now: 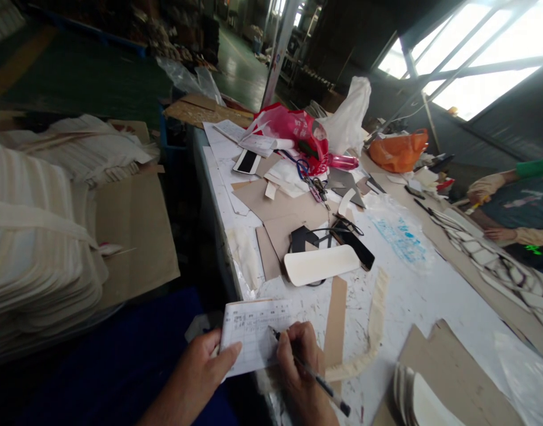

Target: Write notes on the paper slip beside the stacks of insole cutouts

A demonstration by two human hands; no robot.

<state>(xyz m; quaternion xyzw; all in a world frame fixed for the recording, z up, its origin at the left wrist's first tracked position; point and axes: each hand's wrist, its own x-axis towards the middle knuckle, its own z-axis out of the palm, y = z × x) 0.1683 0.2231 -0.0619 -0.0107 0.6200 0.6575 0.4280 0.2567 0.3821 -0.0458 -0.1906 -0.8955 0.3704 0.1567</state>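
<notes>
My left hand (204, 367) grips the lower left edge of a small white slip of paper (253, 331) covered in handwriting, thumb on top of it. My right hand (300, 364) is closed round a dark pen (313, 373), with its tip resting on the slip. Both hands sit at the near edge of the white worktable (413, 296). Just beyond the slip lie a brown card strip (336, 319), a curved cream fabric strip (373, 325) and a white oval sole piece (320, 264).
Cardboard patterns, a black phone (353, 242), scissors (313, 186), red (293, 127) and orange (398, 151) plastic bags clutter the table. Stacks of cream cut pieces (35, 236) stand at left. Another person's arms (497, 192) work at far right beside overlapping cut pieces (488, 260).
</notes>
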